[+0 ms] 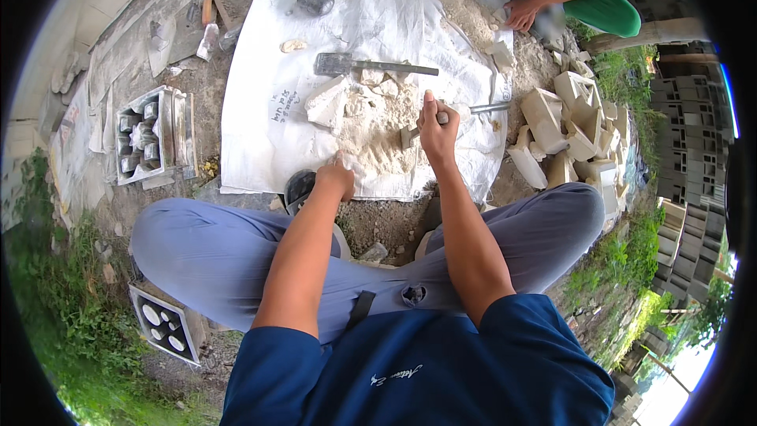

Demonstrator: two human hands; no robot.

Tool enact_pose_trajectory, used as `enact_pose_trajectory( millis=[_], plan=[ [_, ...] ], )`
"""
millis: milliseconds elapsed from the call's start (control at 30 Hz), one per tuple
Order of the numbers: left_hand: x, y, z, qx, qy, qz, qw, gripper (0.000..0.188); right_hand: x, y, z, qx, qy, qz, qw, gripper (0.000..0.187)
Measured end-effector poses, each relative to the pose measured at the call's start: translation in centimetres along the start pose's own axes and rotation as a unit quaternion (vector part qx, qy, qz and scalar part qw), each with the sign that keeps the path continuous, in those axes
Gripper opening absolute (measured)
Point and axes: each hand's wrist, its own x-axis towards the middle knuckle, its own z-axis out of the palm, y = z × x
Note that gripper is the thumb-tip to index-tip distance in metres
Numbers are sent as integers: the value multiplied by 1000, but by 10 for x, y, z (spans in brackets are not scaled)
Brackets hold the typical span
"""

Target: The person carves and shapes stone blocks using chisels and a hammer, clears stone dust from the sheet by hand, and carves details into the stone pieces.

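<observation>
A white woven sack (264, 122) lies spread on the ground, bearing a heap of pale crumbled rubble (386, 142) with broken chunks. My right hand (438, 134) is closed around a short-handled tool with a dull flat end (408, 137), which sits over the rubble; its exact kind is not clear. At the near edge of the heap, my left hand (337, 177) has curled fingers beside a pale lump; what they hold is hidden. A dark-headed mallet (334, 64) lies just beyond the heap. Right of my right hand is a grey-white tool shaft (485, 108) on the sack.
A wooden-handled mallet (317, 1) lies farther back. Broken hollow blocks (556, 122) are piled right. A metal mould (143, 136) stands left, a panel with round holes (164, 323) near left. A co-worker's hand (522, 13) works at the far right beside powder.
</observation>
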Motion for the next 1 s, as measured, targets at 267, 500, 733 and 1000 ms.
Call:
enact_pose_trajectory(
  millis=[267,500,733,1000],
  plan=[
    [-4,10,-6,9,36,-3,999,61,8,-7,-2,-82,-13,-26,996,55],
    [1,5,7,15,70,37,997,62,10,-24,2,1,-18,1,1000,56],
    [3,-6,27,9,110,48,993,62,18,-58,14,-22,-65,9,998,59],
    [4,-5,23,20,107,41,993,63,50,-56,19,-98,-128,-2,987,58]
  ],
)
